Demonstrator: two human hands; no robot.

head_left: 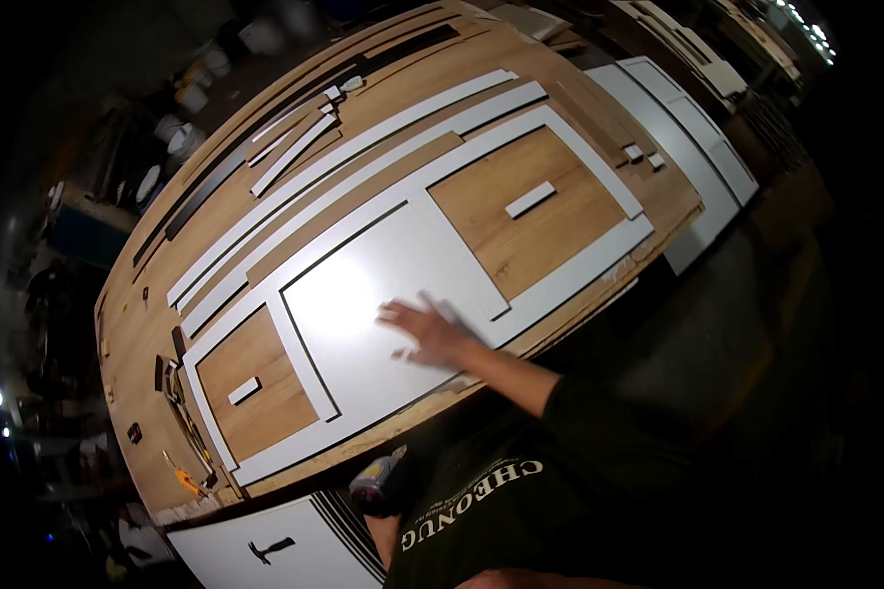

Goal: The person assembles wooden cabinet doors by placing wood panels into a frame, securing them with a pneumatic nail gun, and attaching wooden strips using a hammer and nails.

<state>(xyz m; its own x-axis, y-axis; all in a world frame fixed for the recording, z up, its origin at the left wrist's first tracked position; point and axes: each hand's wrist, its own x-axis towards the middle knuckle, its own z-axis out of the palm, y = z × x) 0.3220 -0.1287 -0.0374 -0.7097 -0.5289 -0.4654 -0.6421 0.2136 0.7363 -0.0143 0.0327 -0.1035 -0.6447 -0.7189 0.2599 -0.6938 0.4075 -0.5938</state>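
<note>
A white panel (383,294) lies flat in the middle opening of a long white frame (560,285), which rests on the wooden tabletop (432,74). The right hand (424,332) lies on the near right part of this panel, close to the frame's near rail. Its forearm comes in from the lower right, bare up to a dark sleeve at the elbow, and crosses the frame's near rail and the tabletop's edge. The hand is palm down and spread wide, fingers (395,314) fanned toward the panel's centre, pressing flat on the surface and gripping nothing.

The left hand (375,488) is low, beside the tabletop's near edge and well apart from the panel. It appears to be closed around a small can-like object (371,478), though the picture is too blurred there to tell what that is.

On either side of the panel, the frame's other two openings show bare wood, each with a small white strip (530,199) lying in it. Beyond the frame, toward the far side of the tabletop, long white strips (344,162) lie parallel to it.
</note>
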